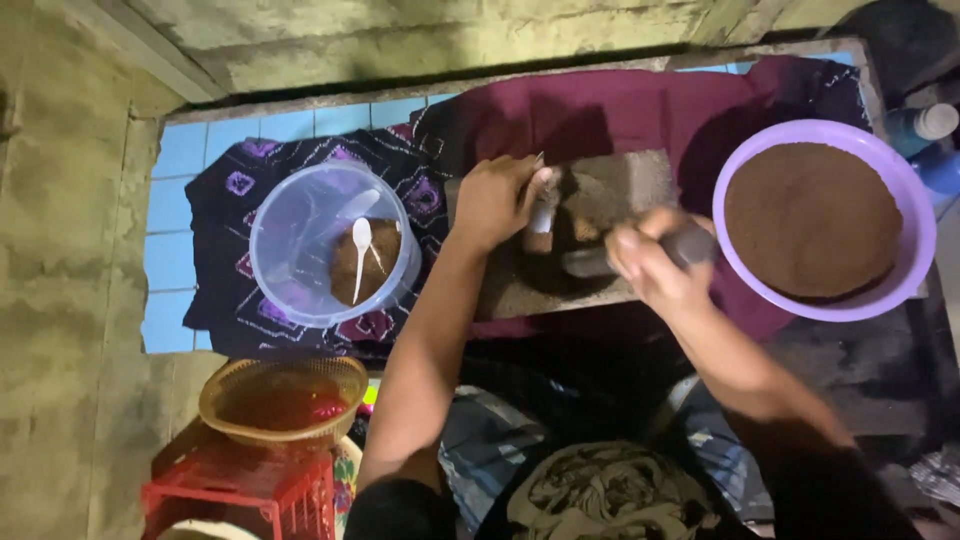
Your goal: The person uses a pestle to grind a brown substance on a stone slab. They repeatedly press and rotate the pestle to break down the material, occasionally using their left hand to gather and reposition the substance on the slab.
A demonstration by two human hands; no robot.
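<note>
hands over a flat grey stone slab laid on maroon cloth. left hand curls around a small pale cylinder-like piece, fingers closed on it, at the slab's left-middle. right hand clamps on a dark grey handle-shaped tool lying across the slab's near edge; blurred, so exact tool kind unclear. dark brown mass sits on the slab between the two hands.

handling judgement: brown mass looks soft, crumbly, probably sticky; likely better pushed or scraped than pinched. tool reads stiff and fairly heavy; best held at its thick end, where the right hand is. slab looks heavy, rigid.

surroundings: purple bowl to the right, filled with brown powder, its rim near the right hand. clear plastic tub to the left on patterned dark cloth, holding a little brown powder and a white spoon. woven basket on a red crate lower left.
</note>
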